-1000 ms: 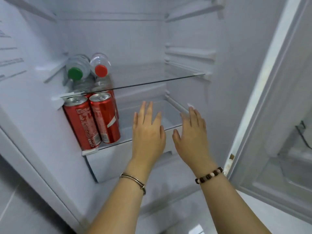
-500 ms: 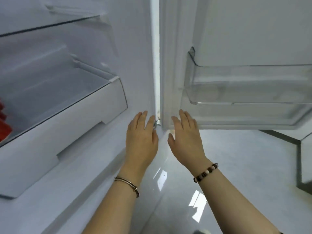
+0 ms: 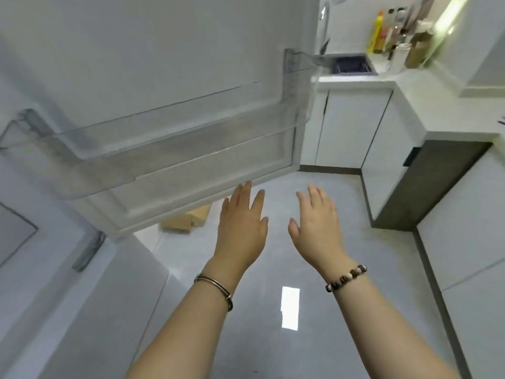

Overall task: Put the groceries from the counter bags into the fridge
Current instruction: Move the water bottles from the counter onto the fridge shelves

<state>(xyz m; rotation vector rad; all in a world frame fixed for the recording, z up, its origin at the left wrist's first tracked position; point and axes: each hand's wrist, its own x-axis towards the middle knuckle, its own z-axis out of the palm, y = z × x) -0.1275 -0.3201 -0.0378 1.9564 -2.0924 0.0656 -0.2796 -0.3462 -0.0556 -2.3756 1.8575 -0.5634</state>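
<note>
Watching from my remote seat, I am looking down into a white kitchen. The left hand and the right hand are reaching forward side by side above the glossy grey floor. Both are palm down with fingers straight and spread, and neither is gripping anything. A metal bangle is circling the left wrist and a bead bracelet the right.

The fridge door is standing open at the upper left, with its clear door shelf facing me. The left hand's fingertips are hovering right at the door's bottom edge, and I cannot tell whether they are touching it. A cardboard box is lying on the floor under that door.

What looks like a brown bag is standing well apart from both hands, on the counter at the far upper right. It is beside a row of bottles and too blurred for me to make out its contents. A dark sink is showing just left of them.
</note>
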